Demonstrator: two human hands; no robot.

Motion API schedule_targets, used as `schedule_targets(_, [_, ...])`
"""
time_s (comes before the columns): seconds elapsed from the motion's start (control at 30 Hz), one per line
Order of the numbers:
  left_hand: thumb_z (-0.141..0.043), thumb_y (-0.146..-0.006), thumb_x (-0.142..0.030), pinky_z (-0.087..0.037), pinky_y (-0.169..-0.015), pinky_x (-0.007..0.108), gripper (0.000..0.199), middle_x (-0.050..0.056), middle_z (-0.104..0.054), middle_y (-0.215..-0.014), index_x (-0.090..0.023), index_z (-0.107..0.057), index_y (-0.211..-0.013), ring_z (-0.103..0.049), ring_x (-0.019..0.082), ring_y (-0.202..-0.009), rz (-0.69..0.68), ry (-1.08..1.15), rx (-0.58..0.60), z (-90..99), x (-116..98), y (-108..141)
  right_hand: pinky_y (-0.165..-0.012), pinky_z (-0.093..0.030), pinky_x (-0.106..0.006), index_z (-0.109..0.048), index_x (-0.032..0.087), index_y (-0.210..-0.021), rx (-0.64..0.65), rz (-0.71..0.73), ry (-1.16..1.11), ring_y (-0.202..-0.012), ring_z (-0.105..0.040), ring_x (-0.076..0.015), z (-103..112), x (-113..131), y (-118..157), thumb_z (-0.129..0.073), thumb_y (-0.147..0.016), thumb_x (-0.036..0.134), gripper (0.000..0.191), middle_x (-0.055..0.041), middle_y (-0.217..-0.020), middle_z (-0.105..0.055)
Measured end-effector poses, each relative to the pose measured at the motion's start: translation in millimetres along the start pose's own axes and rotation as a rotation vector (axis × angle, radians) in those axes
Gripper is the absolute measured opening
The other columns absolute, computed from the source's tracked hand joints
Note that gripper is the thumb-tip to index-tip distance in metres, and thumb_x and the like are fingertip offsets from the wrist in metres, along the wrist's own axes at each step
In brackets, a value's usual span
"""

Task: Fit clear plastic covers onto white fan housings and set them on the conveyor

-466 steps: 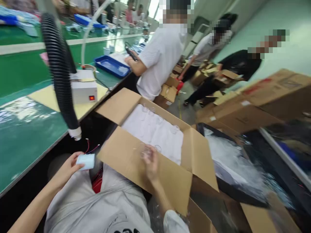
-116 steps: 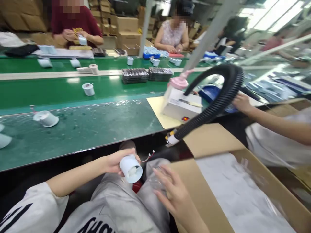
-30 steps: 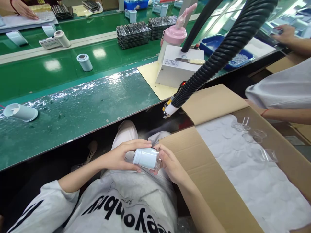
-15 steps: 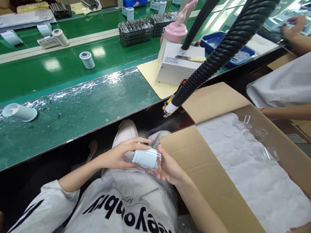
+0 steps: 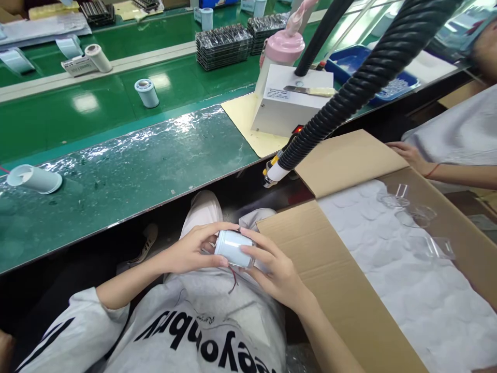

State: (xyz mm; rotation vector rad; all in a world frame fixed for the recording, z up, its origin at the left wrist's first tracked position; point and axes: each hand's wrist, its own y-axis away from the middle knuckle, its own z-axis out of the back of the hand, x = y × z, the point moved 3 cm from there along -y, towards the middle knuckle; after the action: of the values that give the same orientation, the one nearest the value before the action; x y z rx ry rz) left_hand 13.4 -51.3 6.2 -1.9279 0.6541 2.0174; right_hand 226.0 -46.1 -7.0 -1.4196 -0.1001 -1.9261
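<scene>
both hands grip one small white cylinder (image 5: 233, 247) over the lap: left hand (image 5: 190, 251) closed on its end, right hand (image 5: 272, 269) wrapped round. red wire (image 5: 232, 277) dangles; fitting looks unfinished.

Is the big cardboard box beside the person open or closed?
Open. The cardboard box has its flaps folded outward, and the white padding sheet inside is visible.
</scene>
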Motion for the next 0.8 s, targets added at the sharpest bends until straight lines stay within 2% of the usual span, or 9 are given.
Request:
schedule_targets(0.1, [-0.081,-0.079,-0.038,-0.052,-0.105,0.045,0.075,0.012,-0.053,-0.151,-0.030,-0.051,-0.147,-0.053,0.034,-0.136,-0.101,-0.082,0.078,2.9,-3.0,-0.8,-0.096,-0.060,-0.043,-0.056,0.032,-0.140,-0.007,-0.231,-0.272,-0.117,-0.067,-0.0291,-2.5,-7.5,3.3,-0.076,-0.088,0.040,0.056,-0.0101,-0.138,-0.064])
schedule_targets(0.17, [-0.082,-0.079,-0.031,-0.047,-0.112,0.047,0.079,0.010,-0.045,-0.158,-0.033,-0.047,-0.150,-0.039,0.035,-0.148,-0.131,-0.108,0.123,4.5,-3.7,-0.8,-0.086,-0.063,-0.038,-0.058,0.033,-0.140,-0.024,-0.329,-0.438,-0.105,-0.072,-0.0260,-4.7,-10.8,5.7,-0.075,-0.088,0.049,0.057,-0.0085,-0.130,-0.070])
schedule_targets(0.33, [-0.080,-0.081,-0.022,-0.052,-0.108,0.044,0.078,0.010,-0.047,-0.157,-0.033,-0.046,-0.150,-0.056,0.031,-0.135,0.004,0.091,0.130,2.2,3.6,1.3,-0.086,-0.063,-0.035,-0.070,0.040,-0.126,-0.046,-0.349,-0.409,-0.118,-0.067,-0.0273,-4.4,-11.1,6.6,-0.083,-0.081,0.037,0.047,-0.0043,-0.135,-0.067])
schedule_targets(0.4, [-0.080,-0.080,-0.021,-0.053,-0.106,0.042,0.078,0.011,-0.054,-0.151,-0.031,-0.047,-0.150,-0.062,0.029,-0.127,0.034,0.127,0.119,-0.2,7.8,3.9,-0.082,-0.064,-0.035,-0.072,0.039,-0.124,-0.034,-0.396,-0.414,-0.103,-0.073,-0.0253,-5.4,-10.5,5.6,-0.083,-0.081,0.037,0.045,-0.0045,-0.134,-0.068])
schedule_targets(0.47, [-0.080,-0.081,-0.024,-0.056,-0.101,0.038,0.079,0.011,-0.062,-0.140,-0.029,-0.044,-0.152,-0.068,0.026,-0.116,0.064,0.145,0.113,-1.9,13.0,6.9,-0.077,-0.064,-0.034,-0.073,0.036,-0.123,-0.018,-0.465,-0.496,-0.086,-0.075,-0.0216,-8.9,-10.1,4.4,-0.083,-0.080,0.041,0.044,-0.0047,-0.121,-0.073])
schedule_targets(0.57, [-0.076,-0.085,-0.041,-0.057,-0.091,0.037,0.084,0.010,-0.070,-0.124,-0.024,-0.035,-0.157,-0.071,0.023,-0.100,0.136,0.142,0.097,-3.0,22.1,9.2,-0.073,-0.064,-0.032,-0.069,0.030,-0.124,-0.018,-0.572,-0.719,-0.088,-0.074,-0.0232,-18.1,-10.6,3.2,-0.082,-0.078,0.054,0.053,-0.0060,-0.109,-0.075])
schedule_targets(0.67, [-0.069,-0.086,-0.055,-0.054,-0.095,0.041,0.087,0.014,-0.065,-0.133,-0.023,-0.032,-0.158,-0.067,0.027,-0.108,0.144,0.105,0.070,-4.7,25.8,7.4,-0.064,-0.063,-0.030,-0.062,0.027,-0.120,-0.036,-0.692,-0.916,-0.078,-0.074,-0.0203,-29.2,-12.3,4.2,-0.076,-0.078,0.064,0.058,-0.0068,-0.108,-0.072])
schedule_targets(0.73, [-0.074,-0.082,-0.054,-0.050,-0.101,0.042,0.087,0.016,-0.056,-0.145,-0.023,-0.038,-0.155,-0.061,0.030,-0.120,0.126,0.079,0.058,-6.7,23.5,5.9,-0.058,-0.061,-0.028,-0.057,0.026,-0.118,-0.014,-0.752,-0.957,-0.064,-0.072,-0.0167,-36.6,-12.3,5.7,-0.072,-0.079,0.069,0.060,-0.0040,-0.097,-0.071])
schedule_targets(0.8, [-0.078,-0.079,-0.048,-0.050,-0.099,0.039,0.079,0.015,-0.057,-0.142,-0.022,-0.048,-0.147,-0.060,0.029,-0.120,0.132,0.036,0.053,-6.0,17.7,5.9,-0.052,-0.059,-0.027,-0.054,0.025,-0.119,0.036,-0.776,-0.922,-0.057,-0.070,-0.0164,-42.4,-12.1,7.9,-0.066,-0.080,0.075,0.065,-0.0010,-0.083,-0.069])
